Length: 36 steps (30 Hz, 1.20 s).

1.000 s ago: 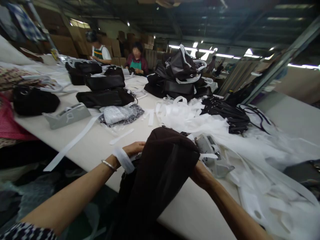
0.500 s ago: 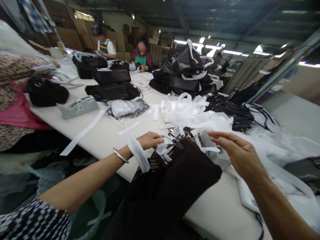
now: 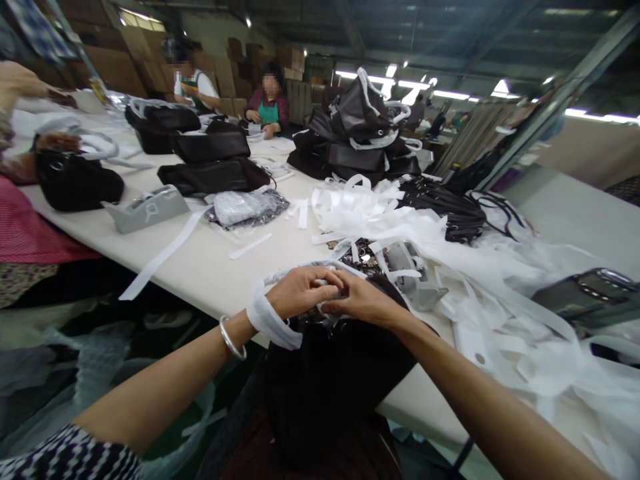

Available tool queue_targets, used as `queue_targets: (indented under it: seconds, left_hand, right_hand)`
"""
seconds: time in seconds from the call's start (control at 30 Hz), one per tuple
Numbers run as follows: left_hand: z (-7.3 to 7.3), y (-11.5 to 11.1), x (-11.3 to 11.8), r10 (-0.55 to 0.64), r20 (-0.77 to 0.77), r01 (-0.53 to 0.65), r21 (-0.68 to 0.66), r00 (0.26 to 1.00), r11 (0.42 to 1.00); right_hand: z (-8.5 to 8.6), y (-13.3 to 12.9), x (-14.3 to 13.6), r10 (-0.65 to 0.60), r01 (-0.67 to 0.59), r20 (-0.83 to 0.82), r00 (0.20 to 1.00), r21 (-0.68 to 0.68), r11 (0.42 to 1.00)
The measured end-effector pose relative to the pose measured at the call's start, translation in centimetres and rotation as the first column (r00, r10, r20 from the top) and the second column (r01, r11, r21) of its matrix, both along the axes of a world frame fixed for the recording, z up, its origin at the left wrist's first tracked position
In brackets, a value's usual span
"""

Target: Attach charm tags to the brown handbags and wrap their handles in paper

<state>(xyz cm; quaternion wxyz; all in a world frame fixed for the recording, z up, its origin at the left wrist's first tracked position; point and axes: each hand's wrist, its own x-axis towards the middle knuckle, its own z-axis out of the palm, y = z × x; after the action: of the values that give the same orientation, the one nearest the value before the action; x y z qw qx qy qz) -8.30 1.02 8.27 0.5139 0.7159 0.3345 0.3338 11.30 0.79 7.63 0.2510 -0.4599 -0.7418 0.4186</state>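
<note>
A black bag (image 3: 345,373) leans against the table's front edge, its lower part hanging over it. At its top my left hand (image 3: 303,292) and my right hand (image 3: 360,299) meet, fingertips touching. Both hands are closed with fingers pinched together; whatever lies between them is hidden or too small to name. A white-wrapped handle (image 3: 270,321) of the bag loops over my left wrist, above a silver bangle (image 3: 233,339). Behind my hands, a pale wrapped strip (image 3: 345,265) curves along the bag's opening.
Grey tape dispensers (image 3: 150,208) (image 3: 415,273) stand left and right. White strips (image 3: 360,207) heap behind the bag, beside black straps (image 3: 445,207). Farther back is a pile of black bags (image 3: 357,127). Co-workers sit across and to the left. A green case-like object (image 3: 590,297) lies at right.
My right hand has come in from the right to meet my left hand over the bag's top. The bag has tipped more upright, and the view has shifted slightly.
</note>
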Motion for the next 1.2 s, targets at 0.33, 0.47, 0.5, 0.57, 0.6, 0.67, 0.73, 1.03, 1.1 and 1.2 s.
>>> queue_targets:
  seconds: [0.33,0.47,0.5,0.57,0.6,0.67,0.73,1.03,1.1,1.2]
  left_hand:
    - [-6.3,-1.9,-2.4,0.065,-0.392,0.026,0.224,0.918,0.974]
    - [-8.5,-2.1,-0.7,0.082,-0.493,0.083,0.305,0.866,0.949]
    - [-8.6,-2.2,-0.4,0.074,-0.534,0.11,0.305,0.843,0.946]
    - [-8.6,-2.2,0.1,0.068,-0.601,0.149,0.304,0.796,0.941]
    - [-8.7,-2.2,0.2,0.077,-0.616,0.149,0.307,0.784,0.94]
    - [-8.9,-2.3,0.2,0.118,-0.607,0.11,0.325,0.786,0.939]
    - [-9.4,-2.2,0.3,0.153,-0.569,0.074,0.355,0.808,0.932]
    - [-9.8,-2.5,1.1,0.209,-0.732,0.226,0.446,0.648,0.866]
    - [-9.3,-2.5,1.2,0.215,-0.713,0.233,0.473,0.667,0.85]
    - [-8.4,-2.2,1.4,0.181,-0.742,0.251,0.43,0.646,0.867]
  right_hand:
    - [-1.3,3.3,2.5,-0.222,0.212,-0.094,0.97,-0.107,0.971]
    - [-0.1,3.8,1.8,-0.152,0.136,-0.116,0.982,-0.134,0.982]
    - [0.2,3.9,1.5,-0.141,0.126,-0.115,0.983,-0.128,0.984]
    - [0.7,4.2,0.9,-0.115,0.102,-0.118,0.986,-0.11,0.989]
    - [0.9,4.4,0.8,-0.096,0.083,-0.125,0.987,-0.107,0.991]
    - [1.2,4.8,0.7,-0.074,0.058,-0.145,0.987,-0.111,0.992]
    - [1.2,5.2,0.8,-0.063,0.043,-0.159,0.985,-0.128,0.991]
    - [0.5,6.2,1.5,-0.068,0.035,-0.16,0.985,-0.201,0.979]
    - [0.5,6.0,1.6,-0.084,0.048,-0.155,0.984,-0.223,0.974]
    - [0.1,5.6,2.0,-0.096,0.059,-0.155,0.983,-0.233,0.971]
